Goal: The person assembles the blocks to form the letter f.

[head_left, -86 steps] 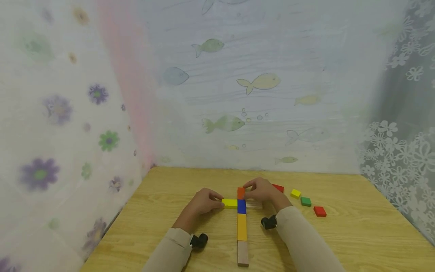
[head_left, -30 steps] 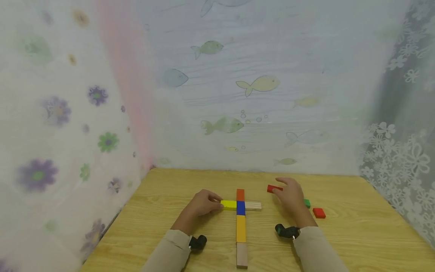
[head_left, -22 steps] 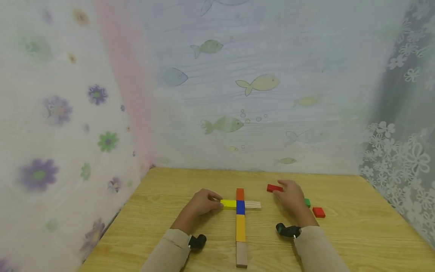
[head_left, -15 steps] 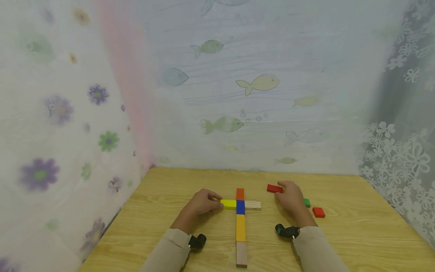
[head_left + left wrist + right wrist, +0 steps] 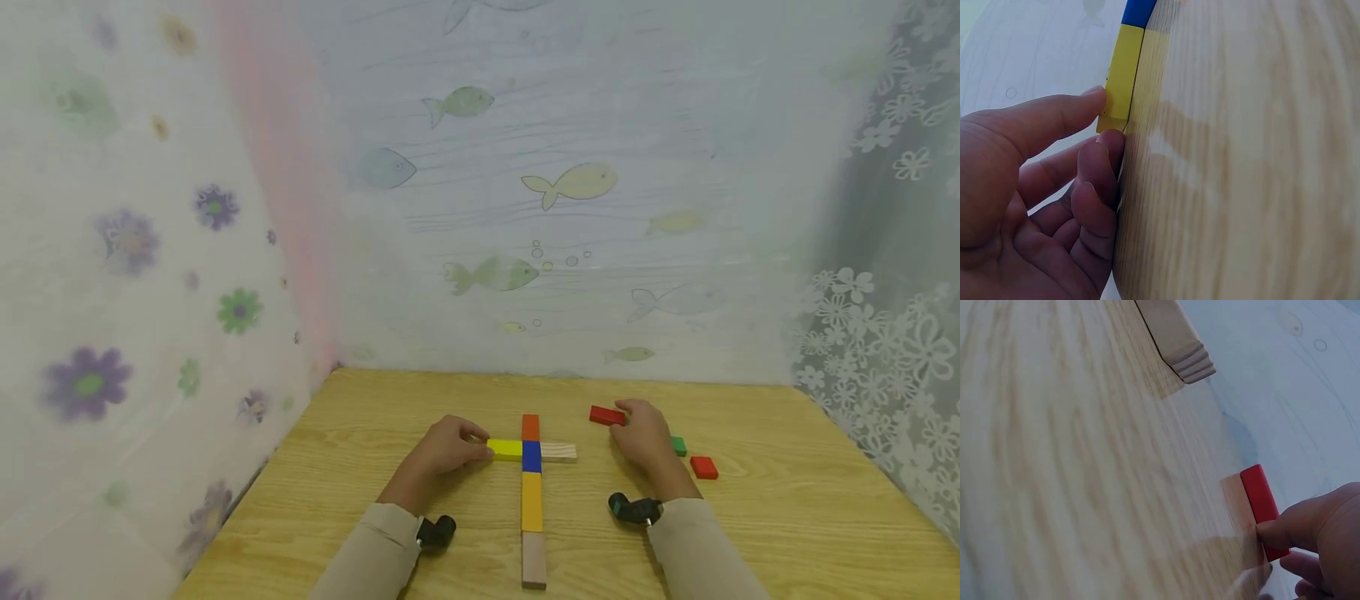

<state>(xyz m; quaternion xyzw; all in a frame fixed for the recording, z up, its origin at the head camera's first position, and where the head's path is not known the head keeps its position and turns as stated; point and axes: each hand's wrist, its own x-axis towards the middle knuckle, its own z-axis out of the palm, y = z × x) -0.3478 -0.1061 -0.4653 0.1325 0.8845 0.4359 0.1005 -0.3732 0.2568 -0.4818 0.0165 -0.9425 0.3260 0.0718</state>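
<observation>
In the head view, several blocks form a cross on the table: an orange-red block (image 5: 531, 427), a blue block (image 5: 532, 457), an orange-yellow block (image 5: 532, 502), a brownish block (image 5: 534, 561), a yellow block (image 5: 506, 450) as left arm and a plain wood block (image 5: 558, 452) as right arm. My left hand (image 5: 447, 446) holds the yellow block's outer end between thumb and fingertips; the left wrist view shows the thumb (image 5: 1088, 103) at its side. Right of the cross, my right hand (image 5: 641, 433) pinches the near end of a red block (image 5: 1260, 494), which lies on the tabletop.
Beyond my right hand lie a green block (image 5: 678, 446), partly hidden by it, and a small red block (image 5: 704, 467). The wooden table (image 5: 375, 400) meets a fish-print sheet (image 5: 570, 275) at the back and a flowered sheet (image 5: 135, 292) on the left.
My right hand has left the orange-red block, moved right, and closed its fingers on the red block. The small yellow block is now hidden behind that hand. My left hand has stayed put.
</observation>
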